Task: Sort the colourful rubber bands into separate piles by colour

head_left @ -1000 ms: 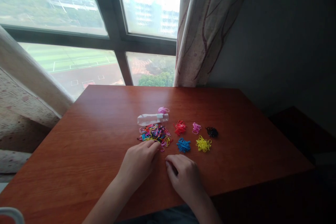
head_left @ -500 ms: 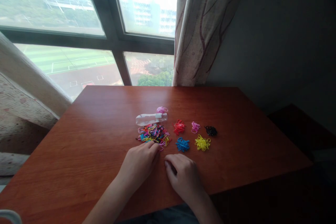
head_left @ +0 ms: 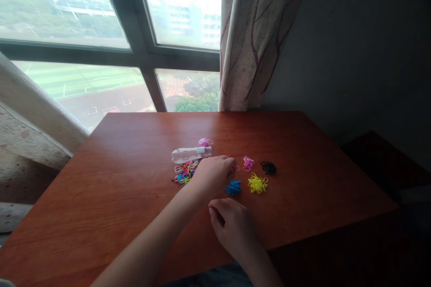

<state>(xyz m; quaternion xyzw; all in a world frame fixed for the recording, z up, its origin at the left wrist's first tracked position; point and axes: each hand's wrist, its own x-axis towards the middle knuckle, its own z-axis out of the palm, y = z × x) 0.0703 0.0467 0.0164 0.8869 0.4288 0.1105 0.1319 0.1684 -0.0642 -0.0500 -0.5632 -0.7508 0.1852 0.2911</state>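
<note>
My left hand [head_left: 215, 172] reaches over the mixed heap of small coloured rubber bands [head_left: 186, 171], its fingers pinched. A pink rubber band [head_left: 238, 168] shows at its fingertips, close to the pink pile [head_left: 248, 163]. The hand mostly hides the red pile [head_left: 228, 155] and covers part of the mixed heap. Just below its fingers lies the blue pile [head_left: 233, 187]. My right hand [head_left: 232, 222] rests on the table near the front edge, its fingers curled closed, and nothing shows in it.
A yellow pile [head_left: 257, 183] and a black pile [head_left: 268, 167] of rubber bands lie to the right. Behind the mixed heap a clear bottle [head_left: 188, 155] lies on its side, with a pink object [head_left: 204, 142] beside its neck. The wooden table [head_left: 101, 197] meets a window.
My left hand has moved right and away from me, from the mixed heap toward the red and pink piles, carrying a pink rubber band. The right hand stays in place. The view has shifted slightly.
</note>
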